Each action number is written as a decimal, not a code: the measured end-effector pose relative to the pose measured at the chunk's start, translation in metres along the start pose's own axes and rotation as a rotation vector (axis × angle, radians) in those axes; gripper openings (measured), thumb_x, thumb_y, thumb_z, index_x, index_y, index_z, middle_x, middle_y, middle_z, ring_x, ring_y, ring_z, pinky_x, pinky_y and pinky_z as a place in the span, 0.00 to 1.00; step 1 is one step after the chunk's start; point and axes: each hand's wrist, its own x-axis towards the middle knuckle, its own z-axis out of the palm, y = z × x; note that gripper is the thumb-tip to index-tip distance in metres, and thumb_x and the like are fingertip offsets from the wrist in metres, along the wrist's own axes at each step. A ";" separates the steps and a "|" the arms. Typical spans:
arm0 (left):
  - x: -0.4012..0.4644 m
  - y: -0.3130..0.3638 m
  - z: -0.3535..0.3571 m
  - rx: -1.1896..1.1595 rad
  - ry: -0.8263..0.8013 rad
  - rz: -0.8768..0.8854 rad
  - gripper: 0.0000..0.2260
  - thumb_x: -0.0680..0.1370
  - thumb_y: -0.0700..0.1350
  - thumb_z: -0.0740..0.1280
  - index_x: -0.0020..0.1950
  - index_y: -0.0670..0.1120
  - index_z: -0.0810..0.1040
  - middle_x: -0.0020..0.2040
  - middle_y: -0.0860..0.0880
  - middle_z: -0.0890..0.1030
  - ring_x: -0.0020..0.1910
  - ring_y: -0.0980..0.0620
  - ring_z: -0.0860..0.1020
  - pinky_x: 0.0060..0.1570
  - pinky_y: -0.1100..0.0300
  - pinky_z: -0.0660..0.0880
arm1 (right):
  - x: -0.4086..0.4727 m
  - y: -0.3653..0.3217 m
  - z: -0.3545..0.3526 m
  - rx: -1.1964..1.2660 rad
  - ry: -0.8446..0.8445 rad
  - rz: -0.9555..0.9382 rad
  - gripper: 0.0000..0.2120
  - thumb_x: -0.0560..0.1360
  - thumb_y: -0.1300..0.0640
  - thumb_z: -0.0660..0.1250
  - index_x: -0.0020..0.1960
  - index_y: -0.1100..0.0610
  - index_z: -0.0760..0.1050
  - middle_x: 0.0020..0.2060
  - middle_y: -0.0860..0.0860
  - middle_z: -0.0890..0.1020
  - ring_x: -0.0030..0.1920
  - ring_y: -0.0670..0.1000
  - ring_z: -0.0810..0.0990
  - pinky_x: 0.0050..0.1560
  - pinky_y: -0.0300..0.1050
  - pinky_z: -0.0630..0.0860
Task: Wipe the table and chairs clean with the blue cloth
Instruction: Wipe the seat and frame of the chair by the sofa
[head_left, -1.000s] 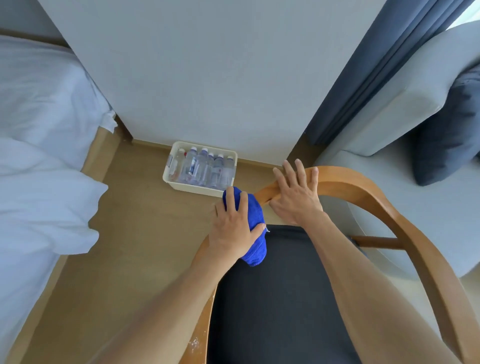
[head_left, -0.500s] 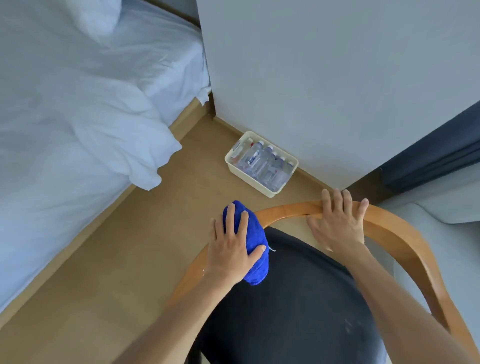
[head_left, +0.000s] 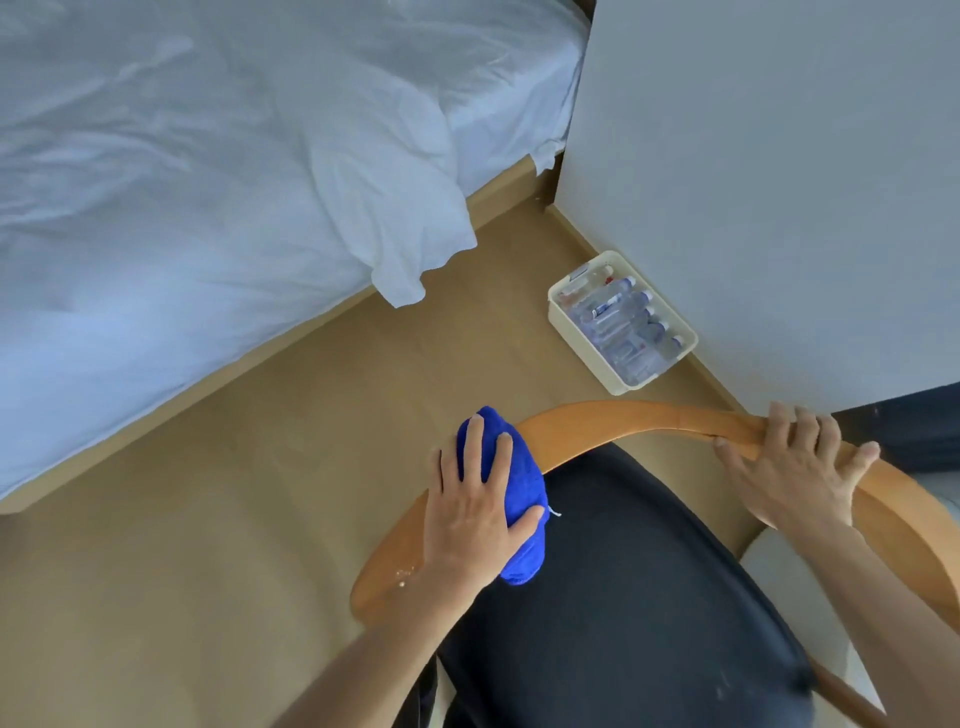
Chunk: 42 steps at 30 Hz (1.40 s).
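Observation:
A chair with a curved wooden back rail and a dark seat cushion stands right below me. My left hand presses the bunched blue cloth onto the left bend of the rail, fingers spread over the cloth and thumb along its right side. My right hand grips the rail further right, fingers wrapped over its top edge. A few pale specks lie on the rail's lower left end, near my left wrist.
A bed with white bedding fills the upper left. A cream plastic bin of water bottles sits on the floor against the grey wall. Tan wood floor lies between bed and chair. A dark curtain edge shows at right.
The view has swung left, bringing the bed further in and the sofa out of view. My left hand with the cloth has slid down the left bend of the rail. My right hand stays on the rail.

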 end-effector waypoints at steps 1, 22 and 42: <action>-0.016 -0.011 0.001 -0.004 0.005 -0.047 0.35 0.72 0.67 0.58 0.70 0.44 0.70 0.72 0.37 0.66 0.64 0.34 0.70 0.64 0.40 0.68 | 0.000 0.000 -0.001 -0.002 -0.003 -0.001 0.32 0.77 0.34 0.48 0.71 0.56 0.54 0.72 0.56 0.59 0.74 0.59 0.53 0.72 0.69 0.45; -0.006 0.008 0.002 -0.073 -0.009 -0.095 0.30 0.75 0.63 0.59 0.70 0.45 0.69 0.72 0.38 0.66 0.63 0.34 0.71 0.64 0.41 0.67 | 0.001 -0.003 0.001 -0.059 -0.023 0.011 0.39 0.77 0.33 0.50 0.77 0.58 0.49 0.75 0.58 0.57 0.75 0.60 0.52 0.72 0.70 0.46; -0.002 0.012 0.000 -0.180 0.016 -0.071 0.28 0.79 0.59 0.52 0.69 0.41 0.71 0.72 0.37 0.66 0.63 0.33 0.69 0.63 0.39 0.64 | -0.043 -0.101 -0.006 0.647 -0.126 -0.337 0.25 0.82 0.52 0.54 0.78 0.51 0.54 0.79 0.49 0.51 0.78 0.51 0.44 0.77 0.52 0.45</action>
